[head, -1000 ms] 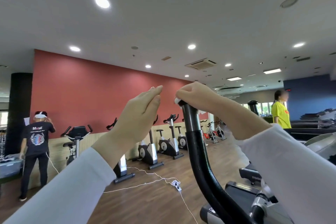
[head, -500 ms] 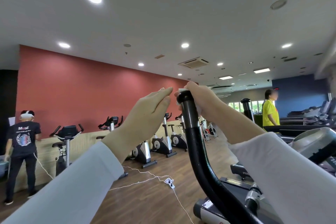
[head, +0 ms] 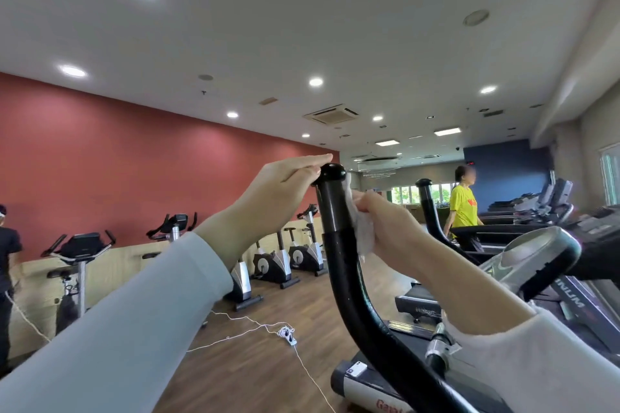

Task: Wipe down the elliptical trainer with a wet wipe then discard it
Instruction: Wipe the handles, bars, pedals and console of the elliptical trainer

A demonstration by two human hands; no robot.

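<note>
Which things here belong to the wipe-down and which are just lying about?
Job: wet wipe, elliptical handle, right hand pressing the wipe on it, left hand at its top.
Lying about: exercise bikes, power strip on the floor.

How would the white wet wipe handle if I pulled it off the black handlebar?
Probably floppy: the thin white wet wipe hangs in crumpled folds from the right hand. Likely light, as a pinch holds it. It may cling to the glossy black handlebar.
</note>
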